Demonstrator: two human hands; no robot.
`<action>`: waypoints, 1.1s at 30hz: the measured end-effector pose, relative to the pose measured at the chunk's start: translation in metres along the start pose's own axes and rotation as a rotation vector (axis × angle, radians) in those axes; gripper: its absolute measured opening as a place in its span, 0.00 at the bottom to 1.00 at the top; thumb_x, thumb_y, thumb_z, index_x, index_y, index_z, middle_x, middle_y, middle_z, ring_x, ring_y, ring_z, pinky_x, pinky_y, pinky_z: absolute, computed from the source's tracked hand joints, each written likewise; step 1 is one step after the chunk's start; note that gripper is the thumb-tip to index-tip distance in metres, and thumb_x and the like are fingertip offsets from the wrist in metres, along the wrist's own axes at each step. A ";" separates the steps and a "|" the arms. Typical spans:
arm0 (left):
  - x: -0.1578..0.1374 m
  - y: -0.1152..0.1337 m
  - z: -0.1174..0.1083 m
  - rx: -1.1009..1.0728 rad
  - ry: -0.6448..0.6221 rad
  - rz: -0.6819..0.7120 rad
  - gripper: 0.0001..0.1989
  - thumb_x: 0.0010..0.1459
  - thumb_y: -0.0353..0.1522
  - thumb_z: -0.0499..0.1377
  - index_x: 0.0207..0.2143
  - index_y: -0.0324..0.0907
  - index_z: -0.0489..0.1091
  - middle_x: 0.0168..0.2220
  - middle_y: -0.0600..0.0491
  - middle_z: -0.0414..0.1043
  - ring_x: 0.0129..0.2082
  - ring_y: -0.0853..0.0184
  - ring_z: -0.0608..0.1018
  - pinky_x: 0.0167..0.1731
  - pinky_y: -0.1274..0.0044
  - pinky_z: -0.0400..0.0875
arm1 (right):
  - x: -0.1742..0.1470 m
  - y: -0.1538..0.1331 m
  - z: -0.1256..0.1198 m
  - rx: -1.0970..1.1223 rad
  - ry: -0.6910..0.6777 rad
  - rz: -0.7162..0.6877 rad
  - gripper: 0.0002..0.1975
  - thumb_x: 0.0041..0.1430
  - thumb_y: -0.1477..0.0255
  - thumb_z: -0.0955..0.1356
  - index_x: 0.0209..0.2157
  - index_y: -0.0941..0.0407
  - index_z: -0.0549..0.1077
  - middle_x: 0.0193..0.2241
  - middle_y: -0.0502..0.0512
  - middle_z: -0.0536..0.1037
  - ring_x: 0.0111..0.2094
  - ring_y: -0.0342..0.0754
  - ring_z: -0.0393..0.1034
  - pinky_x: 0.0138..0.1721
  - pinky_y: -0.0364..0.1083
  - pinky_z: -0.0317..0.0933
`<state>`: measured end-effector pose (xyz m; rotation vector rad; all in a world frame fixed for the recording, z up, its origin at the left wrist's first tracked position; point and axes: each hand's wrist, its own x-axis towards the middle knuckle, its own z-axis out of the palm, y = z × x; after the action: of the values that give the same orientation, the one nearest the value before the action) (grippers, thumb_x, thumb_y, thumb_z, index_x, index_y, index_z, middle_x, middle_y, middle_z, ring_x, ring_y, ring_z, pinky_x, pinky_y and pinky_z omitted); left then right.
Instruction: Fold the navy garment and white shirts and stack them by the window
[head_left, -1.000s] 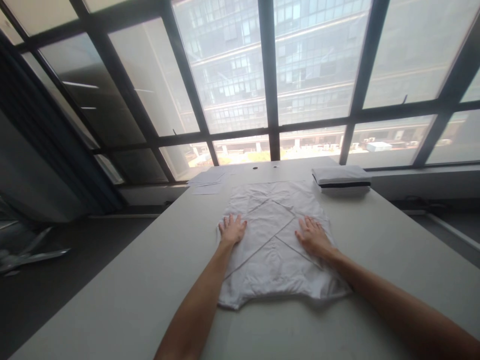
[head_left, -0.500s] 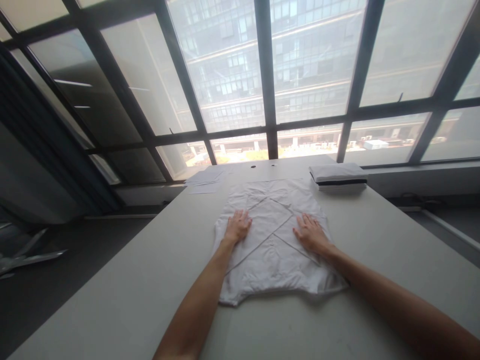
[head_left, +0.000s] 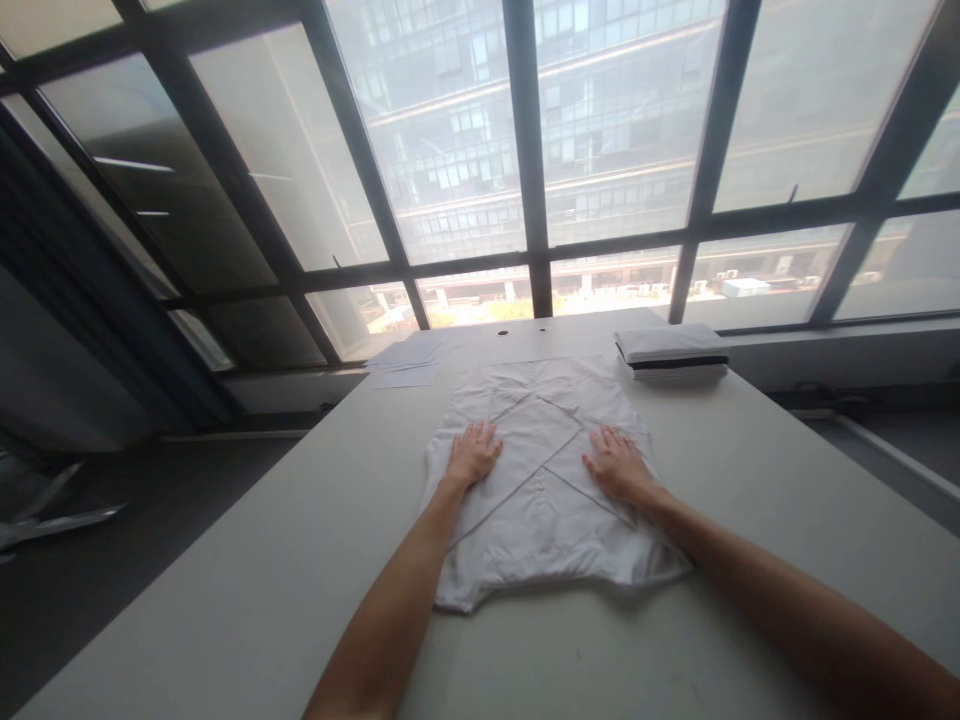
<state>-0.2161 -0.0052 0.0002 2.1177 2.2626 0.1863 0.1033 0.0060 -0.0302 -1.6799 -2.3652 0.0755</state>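
A white garment [head_left: 536, 520], which looks like a top, lies spread flat on the white table [head_left: 300, 570]. Crossing seams or edges form a diamond shape over its middle, and the fabric is gathered and wrinkled along the centre. My left hand [head_left: 474, 455] rests flat on the garment's left part with the fingers stretched out. On the right part, my right hand [head_left: 616, 463] presses down, palm low and fingers apart. Neither hand grips the cloth. My right forearm passes over the garment's lower right corner.
At the back right of the table sits a folded stack of white and black cloth [head_left: 671, 352]. Several sheets of white paper [head_left: 405, 362] lie at the back left. Beyond the table stand large windows with dark frames [head_left: 536, 150]; a dark curtain [head_left: 97, 260] hangs at left.
The view has shifted very slightly. Both hands stay in the same places on the garment, and the garment looks unchanged.
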 end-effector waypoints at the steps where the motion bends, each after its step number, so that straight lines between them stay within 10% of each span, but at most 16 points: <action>1: 0.000 0.000 0.000 0.000 0.001 0.000 0.29 0.70 0.46 0.45 0.69 0.48 0.57 0.73 0.46 0.50 0.72 0.55 0.52 0.67 0.57 0.46 | 0.000 0.000 0.000 -0.005 0.004 0.000 0.32 0.69 0.61 0.58 0.67 0.66 0.61 0.70 0.72 0.55 0.71 0.63 0.46 0.69 0.57 0.39; 33: -0.001 0.001 0.000 -0.014 0.013 0.005 0.30 0.70 0.46 0.46 0.69 0.46 0.57 0.72 0.44 0.51 0.72 0.53 0.54 0.67 0.55 0.47 | 0.000 0.004 0.003 0.032 0.042 -0.025 0.31 0.69 0.62 0.60 0.66 0.67 0.63 0.69 0.74 0.57 0.71 0.63 0.48 0.69 0.58 0.40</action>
<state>-0.2148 -0.0066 0.0006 2.1211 2.2566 0.2161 0.1058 0.0073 -0.0340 -1.6217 -2.3409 0.0733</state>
